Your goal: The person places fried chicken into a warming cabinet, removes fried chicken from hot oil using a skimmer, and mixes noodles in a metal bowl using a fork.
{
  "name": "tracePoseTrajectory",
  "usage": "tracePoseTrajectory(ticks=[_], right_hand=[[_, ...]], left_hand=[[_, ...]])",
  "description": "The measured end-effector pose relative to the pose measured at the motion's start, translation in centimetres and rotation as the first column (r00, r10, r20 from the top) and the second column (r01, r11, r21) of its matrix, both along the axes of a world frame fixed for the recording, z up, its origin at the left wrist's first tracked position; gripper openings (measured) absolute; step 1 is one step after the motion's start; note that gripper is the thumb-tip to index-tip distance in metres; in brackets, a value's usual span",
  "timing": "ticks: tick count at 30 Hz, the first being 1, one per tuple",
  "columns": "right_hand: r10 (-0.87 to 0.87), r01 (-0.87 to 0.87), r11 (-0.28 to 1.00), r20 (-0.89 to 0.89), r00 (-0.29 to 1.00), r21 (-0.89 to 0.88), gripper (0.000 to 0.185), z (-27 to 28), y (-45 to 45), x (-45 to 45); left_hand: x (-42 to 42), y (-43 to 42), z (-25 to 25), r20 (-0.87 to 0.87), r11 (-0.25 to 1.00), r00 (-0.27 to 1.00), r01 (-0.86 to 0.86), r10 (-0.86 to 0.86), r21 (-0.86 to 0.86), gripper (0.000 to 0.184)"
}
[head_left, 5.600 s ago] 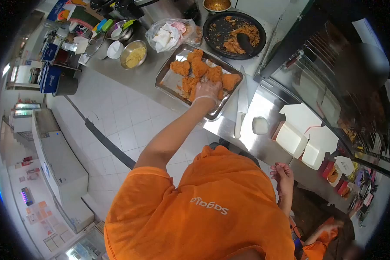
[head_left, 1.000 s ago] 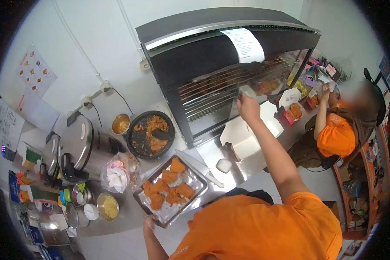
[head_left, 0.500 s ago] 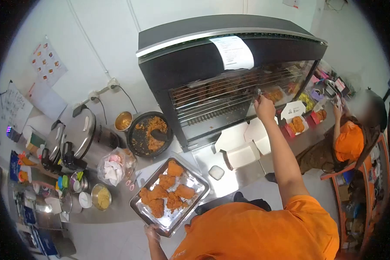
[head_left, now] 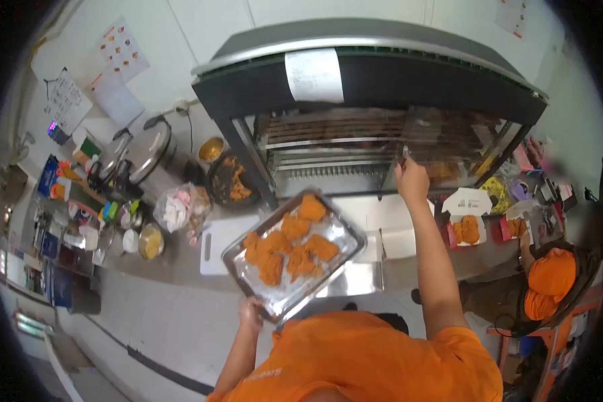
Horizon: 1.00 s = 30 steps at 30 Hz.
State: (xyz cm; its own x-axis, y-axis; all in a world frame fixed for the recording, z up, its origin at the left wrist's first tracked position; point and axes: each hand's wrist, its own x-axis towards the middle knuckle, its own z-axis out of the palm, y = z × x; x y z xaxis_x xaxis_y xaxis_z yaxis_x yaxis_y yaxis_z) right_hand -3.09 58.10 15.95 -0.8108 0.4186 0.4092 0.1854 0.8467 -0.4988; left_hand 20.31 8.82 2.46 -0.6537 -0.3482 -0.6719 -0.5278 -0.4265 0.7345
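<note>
My left hand (head_left: 251, 311) grips the near left corner of a metal tray (head_left: 289, 298), raised and tilted over the counter's front edge. Several pieces of fried chicken (head_left: 295, 226) lie spread on it. My right hand (head_left: 412, 179) is up at the food warmer (head_left: 415, 80), its fingers closed round a small metallic handle (head_left: 405, 155) at the glass door (head_left: 427, 144). The handle is partly hidden by my fingers. Behind the glass, racks with dark food show dimly. An open white carton (head_left: 399, 242) stands below my right forearm, partly covered by the tray side.
A box of fried chicken (head_left: 465, 231) sits right of my forearm. A co-worker in an orange top (head_left: 549, 281) stands at the far right. Left are a black pan (head_left: 233, 179), a white cutting board (head_left: 214, 248), a plastic bag (head_left: 179, 206) and steel pots (head_left: 147, 157).
My left hand has lifted the tray of chicken off the counter area, up and towards the warmer, uncovering the cutting board. My right hand stays at the glass door. The view has shifted.
</note>
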Motion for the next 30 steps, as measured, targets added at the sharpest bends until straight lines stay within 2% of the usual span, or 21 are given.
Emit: tracePoseTrajectory(ticks=[1,3,5,7,9,11,13,15,17,19,20,21,22,23,24,25,26,27,28,30], right_hand=[[0.025,-0.026,1.000,-0.008,1.000,-0.012,0.020,0.2,0.1,0.0],[0.049,-0.049,0.998,-0.016,0.999,-0.025,0.021,0.2,0.2,0.1],[0.047,-0.048,0.999,-0.017,0.999,-0.014,0.021,0.4,0.4,0.1],[0.051,-0.051,0.999,-0.012,0.999,-0.010,0.021,0.7,0.3,0.0],[0.056,-0.057,0.998,-0.015,0.998,-0.010,0.020,0.5,0.3,0.0],[0.059,-0.059,0.998,-0.023,0.998,-0.014,0.020,0.2,0.4,-0.1],[0.051,-0.051,0.999,-0.011,0.999,-0.017,0.020,0.2,0.4,-0.2],[0.050,-0.051,0.999,-0.010,0.999,-0.016,0.021,0.2,0.4,-0.1],[0.069,-0.070,0.998,-0.021,0.997,-0.011,0.022,0.3,0.3,0.0],[0.047,-0.048,0.999,0.026,0.999,0.006,0.024,0.4,0.1,0.3],[0.036,-0.037,0.999,0.053,0.998,0.013,0.025,0.2,-0.1,0.7],[0.095,-0.090,0.995,0.087,0.992,-0.049,0.026,-0.6,-0.1,1.3],[0.152,-0.139,0.984,0.112,0.982,-0.113,0.027,-1.9,0.2,1.8],[0.209,-0.185,0.967,0.134,0.969,-0.177,0.028,-3.3,0.5,2.5],[0.286,-0.256,0.910,0.045,0.957,-0.326,0.028,-4.5,-0.5,3.9],[0.345,-0.329,0.824,-0.053,0.937,-0.461,0.029,-5.7,-2.1,5.8],[0.410,-0.407,0.797,-0.095,0.907,-0.447,0.027,-4.5,-4.5,8.4],[0.491,-0.477,0.776,-0.078,0.867,-0.413,0.026,-4.4,-5.5,9.9],[0.569,-0.546,0.746,-0.062,0.820,-0.381,0.025,-4.3,-6.5,11.4],[0.733,-0.683,0.667,0.102,0.672,-0.296,0.024,-6.6,-7.2,12.7]], left_hand=[[0.1,1.8,0.6,-0.013,1.000,1.000,-0.008,0.008,-0.030,0.007],[-0.9,3.4,-2.9,-0.124,0.989,0.992,0.039,-0.021,0.145,0.008],[-2.6,7.8,-1.0,-0.054,0.995,0.995,-0.087,0.089,0.046,0.007],[-4.1,12.2,2.4,-0.180,0.986,0.970,-0.156,0.165,0.062,0.004],[-7.2,14.1,-0.1,-0.095,0.980,0.976,-0.198,0.194,-0.032,0.007],[-9.9,16.7,-3.2,-0.186,0.984,0.967,-0.169,0.176,0.052,0.009],[-11.8,20.6,-1.1,-0.134,0.973,0.965,-0.214,0.224,0.089,0.017],[-14.8,23.9,-1.1,-0.234,0.902,0.921,-0.208,0.310,0.379,0.033],[-18.1,25.8,-0.3,-0.190,0.928,0.946,-0.195,0.264,0.317,0.050],[-24.4,27.8,-7.2,-0.273,0.946,0.924,-0.200,0.268,0.253,0.059],[-26.4,28.3,-6.4,-0.217,0.961,0.952,-0.168,0.216,0.221,0.060],[-28.0,28.5,-5.5,-0.157,0.973,0.974,-0.130,0.161,0.188,0.061],[-28.6,28.9,-4.0,-0.241,0.917,0.948,-0.105,0.209,0.385,0.056],[-28.2,28.8,-2.9,-0.169,0.927,0.977,-0.059,0.129,0.370,0.055],[-26.3,28.2,1.3,-0.090,0.933,0.995,-0.013,0.049,0.359,0.054],[-24.9,27.2,3.3,-0.008,0.935,1.000,0.031,-0.031,0.352,0.053],[-23.5,25.6,0.8,-0.141,0.865,0.949,0.314,-0.280,0.392,0.054],[-20.7,24.5,2.7,-0.193,0.768,0.842,0.539,-0.504,0.346,0.050],[-17.6,23.5,5.5,-0.226,0.615,0.678,0.732,-0.699,0.293,0.047],[-13.7,21.4,5.4,-0.268,0.387,0.468,0.870,-0.842,0.305,0.060]])
